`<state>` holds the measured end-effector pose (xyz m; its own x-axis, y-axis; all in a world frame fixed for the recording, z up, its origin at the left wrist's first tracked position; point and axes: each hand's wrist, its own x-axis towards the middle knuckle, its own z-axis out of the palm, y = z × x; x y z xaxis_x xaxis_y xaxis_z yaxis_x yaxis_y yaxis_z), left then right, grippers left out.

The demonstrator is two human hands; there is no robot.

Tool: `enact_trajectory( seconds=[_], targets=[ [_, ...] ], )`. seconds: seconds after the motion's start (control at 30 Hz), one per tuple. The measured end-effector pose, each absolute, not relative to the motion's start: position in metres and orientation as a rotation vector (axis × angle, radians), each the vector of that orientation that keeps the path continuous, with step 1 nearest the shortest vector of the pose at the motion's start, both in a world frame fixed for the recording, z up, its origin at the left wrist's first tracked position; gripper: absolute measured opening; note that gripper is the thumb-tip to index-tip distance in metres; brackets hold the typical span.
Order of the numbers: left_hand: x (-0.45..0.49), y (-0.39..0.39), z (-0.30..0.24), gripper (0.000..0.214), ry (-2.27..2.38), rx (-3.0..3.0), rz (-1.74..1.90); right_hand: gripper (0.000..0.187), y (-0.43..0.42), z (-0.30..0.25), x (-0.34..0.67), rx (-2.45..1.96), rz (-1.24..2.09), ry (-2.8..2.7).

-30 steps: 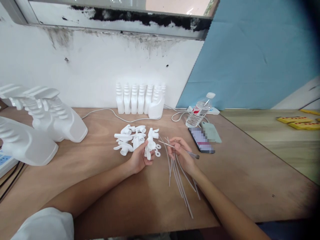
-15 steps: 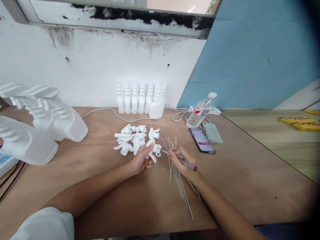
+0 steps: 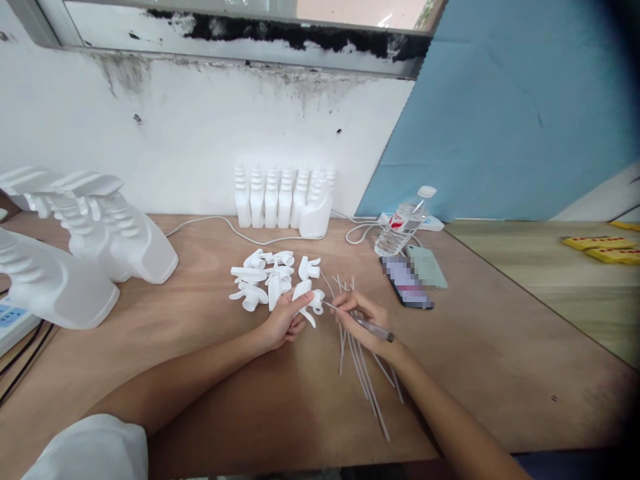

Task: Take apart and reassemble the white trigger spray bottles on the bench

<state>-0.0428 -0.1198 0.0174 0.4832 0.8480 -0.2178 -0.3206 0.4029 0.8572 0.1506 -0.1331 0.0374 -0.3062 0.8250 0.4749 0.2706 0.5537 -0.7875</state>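
Observation:
My left hand (image 3: pixel 281 323) is closed around a white trigger spray head (image 3: pixel 303 289), its trigger hanging downward and its round neck facing right. In my right hand (image 3: pixel 364 316) is a slim screwdriver (image 3: pixel 374 328) with a thin metal shaft and a dark, see-through handle. Its tip is at the neck of the spray head; whether it goes inside I cannot tell. A pile of several white spray heads (image 3: pixel 249 275) lies just beyond my left hand. Thin, clear dip tubes (image 3: pixel 367 383) lie loosely under and in front of my right hand.
White spray bottles (image 3: pixel 271 199) stand in a row by the wall, and larger white bottles (image 3: pixel 145 247) stand at left. A water bottle (image 3: pixel 397 230), a phone (image 3: pixel 407 283) and a pale green case (image 3: pixel 427 267) are at right. A white cable (image 3: pixel 240 233) crosses the table's back.
The spray head has turned slightly in my left hand, and my left thumb has shifted a little to the right. My right hand keeps the screwdriver at the neck, almost unmoved.

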Motion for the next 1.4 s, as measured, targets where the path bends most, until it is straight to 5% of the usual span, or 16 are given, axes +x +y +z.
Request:
enact_trajectory(
  seconds=[0.3,0.9,1.17,1.4],
  targets=[
    [-0.05,-0.114,0.016,0.045,0.727,0.806,0.672,0.025,-0.126,0.036,0.149,-0.755,1.397,-1.413],
    [-0.056,-0.103,0.013,0.063,0.701,0.527,0.598,0.03,-0.121,0.029,0.134,-0.749,1.522,-1.205],
    [-0.055,-0.101,0.012,0.056,0.681,0.45,0.661,0.003,-0.126,0.014,0.134,-0.795,0.846,-1.792],
    [-0.054,-0.104,0.012,0.055,0.664,0.486,0.643,0.035,-0.123,0.019,0.135,-0.752,0.273,-2.115]
  ],
)
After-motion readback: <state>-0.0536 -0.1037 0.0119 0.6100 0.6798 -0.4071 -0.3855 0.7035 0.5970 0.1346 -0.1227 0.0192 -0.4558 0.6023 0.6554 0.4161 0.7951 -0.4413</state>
